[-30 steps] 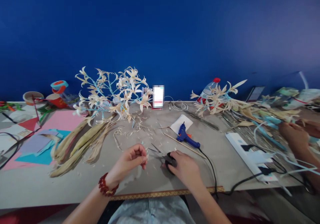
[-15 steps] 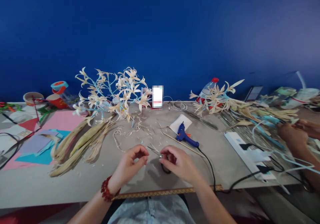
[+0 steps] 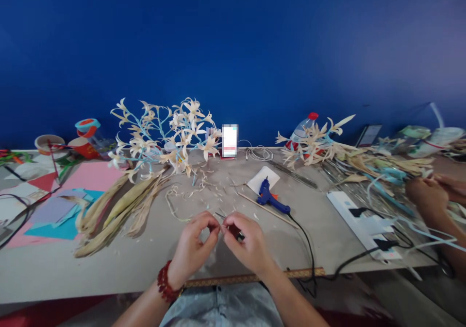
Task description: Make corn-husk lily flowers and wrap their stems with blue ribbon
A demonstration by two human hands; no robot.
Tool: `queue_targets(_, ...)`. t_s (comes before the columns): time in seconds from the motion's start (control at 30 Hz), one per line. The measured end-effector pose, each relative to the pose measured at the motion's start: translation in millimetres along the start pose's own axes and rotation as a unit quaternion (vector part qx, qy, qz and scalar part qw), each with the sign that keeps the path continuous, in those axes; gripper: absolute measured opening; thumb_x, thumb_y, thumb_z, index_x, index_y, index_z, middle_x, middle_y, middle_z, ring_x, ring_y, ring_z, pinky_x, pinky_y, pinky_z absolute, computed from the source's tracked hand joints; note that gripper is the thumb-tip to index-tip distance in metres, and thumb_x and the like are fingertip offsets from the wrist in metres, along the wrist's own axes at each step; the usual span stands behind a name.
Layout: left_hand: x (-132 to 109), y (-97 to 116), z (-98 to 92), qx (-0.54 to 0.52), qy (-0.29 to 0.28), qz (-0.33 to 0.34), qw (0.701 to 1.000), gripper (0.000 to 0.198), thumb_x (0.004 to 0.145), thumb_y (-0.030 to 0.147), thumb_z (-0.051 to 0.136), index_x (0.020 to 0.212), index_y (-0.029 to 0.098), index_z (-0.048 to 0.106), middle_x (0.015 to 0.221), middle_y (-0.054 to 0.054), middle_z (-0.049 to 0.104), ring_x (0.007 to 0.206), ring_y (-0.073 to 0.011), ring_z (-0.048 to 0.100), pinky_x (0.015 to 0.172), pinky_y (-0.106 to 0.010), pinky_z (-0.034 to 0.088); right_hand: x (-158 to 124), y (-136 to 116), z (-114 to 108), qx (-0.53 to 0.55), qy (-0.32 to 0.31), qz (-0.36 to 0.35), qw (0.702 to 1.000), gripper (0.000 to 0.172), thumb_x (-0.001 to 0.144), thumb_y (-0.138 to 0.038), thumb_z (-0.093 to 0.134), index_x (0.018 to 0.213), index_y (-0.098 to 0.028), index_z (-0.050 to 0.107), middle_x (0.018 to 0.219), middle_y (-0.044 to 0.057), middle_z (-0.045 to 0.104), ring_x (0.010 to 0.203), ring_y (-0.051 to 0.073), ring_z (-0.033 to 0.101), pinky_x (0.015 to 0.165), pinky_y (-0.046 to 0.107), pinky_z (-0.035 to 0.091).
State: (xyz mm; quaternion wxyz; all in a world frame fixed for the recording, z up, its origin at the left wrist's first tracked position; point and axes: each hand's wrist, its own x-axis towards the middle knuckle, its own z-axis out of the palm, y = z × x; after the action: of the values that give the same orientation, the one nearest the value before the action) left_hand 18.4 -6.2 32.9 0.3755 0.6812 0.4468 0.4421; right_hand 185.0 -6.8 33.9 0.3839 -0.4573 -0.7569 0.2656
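Note:
My left hand (image 3: 198, 234), with a red bead bracelet (image 3: 168, 283) at its wrist, is closed in a pinch. My right hand (image 3: 247, 237) pinches too, and the fingertips of both hands meet over the table. Whatever lies between them is tiny and pale, too small to name. Part of a pair of scissors (image 3: 220, 215) shows just beyond the fingertips, with something dark visible through the gap in my right hand. Whether that hand holds the scissors I cannot tell. Cut pale scraps (image 3: 204, 181) lie scattered past my hands.
Dried husks (image 3: 127, 205) lie left, before pale husk flowers (image 3: 171, 137). A blue glue gun (image 3: 269, 196) rests beyond my right hand, its cord running to the table edge. Right of it are a power strip (image 3: 364, 225) and another person's hands (image 3: 429, 193).
My two hands have come together, fingertips now meeting where there was a gap before. The scissors, plainer earlier beside my right fingers, are now mostly covered by that hand.

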Motion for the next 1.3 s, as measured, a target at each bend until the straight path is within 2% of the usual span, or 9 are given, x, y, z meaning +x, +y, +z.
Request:
queue_targets(0.23, -2.7, -0.7, 1.9, 0.033, 0.026, 0.01, 0.999, 0.015, 0.08, 0.01, 0.052, 0.07, 0.021, 0.055, 0.069, -0.001, 0.056, 0.068, -0.0169, 0.054, 0.066, -0.027, 0.041, -7.6, 1.6, 5.2, 0.007, 0.071, -0.106, 0.992, 0.013, 0.085, -0.013, 0.051, 0.078, -0.022, 0.057, 0.078, 0.005, 0.065, 0.077, 0.019, 0.06, 0.073, 0.031, 0.047)
queue_targets(0.4, 0.2, -9.4, -10.0, 0.059, 0.107, -0.01, 0.992, 0.011, 0.08, 0.013, 0.055, 0.073, 0.021, 0.057, 0.073, -0.001, 0.058, 0.071, -0.018, 0.054, 0.07, -0.028, 0.04, -10.7, 4.5, -2.0, 0.058, 0.13, -0.064, 0.988, 0.011, 0.086, -0.014, 0.053, 0.08, -0.022, 0.057, 0.076, 0.005, 0.063, 0.076, 0.019, 0.061, 0.07, 0.031, 0.049)
queue_targets(0.53, 3.7, 4.7, -6.4, -0.019, -0.003, -0.008, 1.0, 0.012, 0.088, 0.02, 0.051, 0.086, 0.02, 0.062, 0.083, -0.004, 0.065, 0.079, -0.0199, 0.059, 0.074, -0.029, 0.044, -7.8, 5.0, -0.6, 0.074, 0.115, -0.061, 0.989, 0.011, 0.087, -0.014, 0.053, 0.082, -0.022, 0.058, 0.077, 0.005, 0.063, 0.076, 0.018, 0.061, 0.07, 0.031, 0.049)
queue_targets(0.6, 4.9, 12.6, 0.6, 0.001, -0.012, 0.02, 1.0, 0.01, 0.087, 0.019, 0.053, 0.084, 0.02, 0.062, 0.081, -0.004, 0.065, 0.079, -0.0202, 0.06, 0.078, -0.03, 0.044, -6.5, 3.7, 2.5, 0.071, 0.111, -0.065, 0.989, 0.011, 0.087, -0.014, 0.052, 0.082, -0.021, 0.058, 0.076, 0.005, 0.063, 0.074, 0.017, 0.06, 0.068, 0.03, 0.049)
queue_targets(0.73, 5.3, 12.2, 10.2, 0.081, 0.036, 0.079, 0.993, 0.014, 0.084, 0.014, 0.052, 0.073, 0.021, 0.057, 0.07, -0.001, 0.06, 0.072, -0.0186, 0.057, 0.082, -0.034, 0.042, -7.0, 0.7, 5.6, 0.035, 0.133, -0.088, 0.987, 0.011, 0.086, -0.014, 0.054, 0.079, -0.021, 0.058, 0.074, 0.005, 0.064, 0.071, 0.017, 0.059, 0.066, 0.03, 0.05)
queue_targets(0.93, 3.4, -5.7, -1.6, 0.179, 0.139, 0.087, 0.97, 0.011, 0.083, 0.011, 0.052, 0.078, 0.02, 0.055, 0.076, -0.003, 0.059, 0.078, -0.0205, 0.056, 0.078, -0.035, 0.043, -10.8, 2.5, 2.3, 0.051, 0.219, -0.112, 0.968, 0.015, 0.082, -0.007, 0.056, 0.085, -0.021, 0.061, 0.077, 0.004, 0.065, 0.072, 0.017, 0.063, 0.067, 0.03, 0.052)
queue_targets(1.1, 5.1, 11.5, 0.9, 0.085, 0.036, 0.096, 0.991, 0.007, 0.085, 0.016, 0.052, 0.084, 0.021, 0.056, 0.079, -0.002, 0.062, 0.08, -0.0183, 0.059, 0.087, -0.036, 0.045, -6.8, 0.8, 7.1, 0.085, 0.187, -0.102, 0.973, 0.013, 0.084, -0.009, 0.055, 0.083, -0.021, 0.06, 0.074, 0.003, 0.064, 0.072, 0.018, 0.063, 0.066, 0.031, 0.052)
queue_targets(1.2, 7.1, 19.2, 8.8, 0.093, 0.043, 0.111, 0.988, 0.01, 0.084, 0.013, 0.052, 0.078, 0.021, 0.056, 0.072, 0.0, 0.06, 0.074, -0.0167, 0.058, 0.092, -0.039, 0.044, -5.3, -2.3, 10.5, 0.087, 0.185, -0.096, 0.974, 0.012, 0.085, -0.01, 0.055, 0.082, -0.021, 0.06, 0.074, 0.004, 0.064, 0.071, 0.017, 0.063, 0.066, 0.03, 0.052)
queue_targets(1.3, 6.7, 12.5, 11.7, 0.133, 0.07, 0.132, 0.98, 0.012, 0.083, 0.01, 0.052, 0.078, 0.021, 0.055, 0.07, 0.001, 0.059, 0.07, -0.0161, 0.056, 0.095, -0.042, 0.043, -6.8, -3.4, 11.1, 0.075, 0.196, -0.097, 0.973, 0.013, 0.084, -0.009, 0.056, 0.082, -0.021, 0.06, 0.075, 0.004, 0.064, 0.072, 0.017, 0.063, 0.068, 0.03, 0.052)
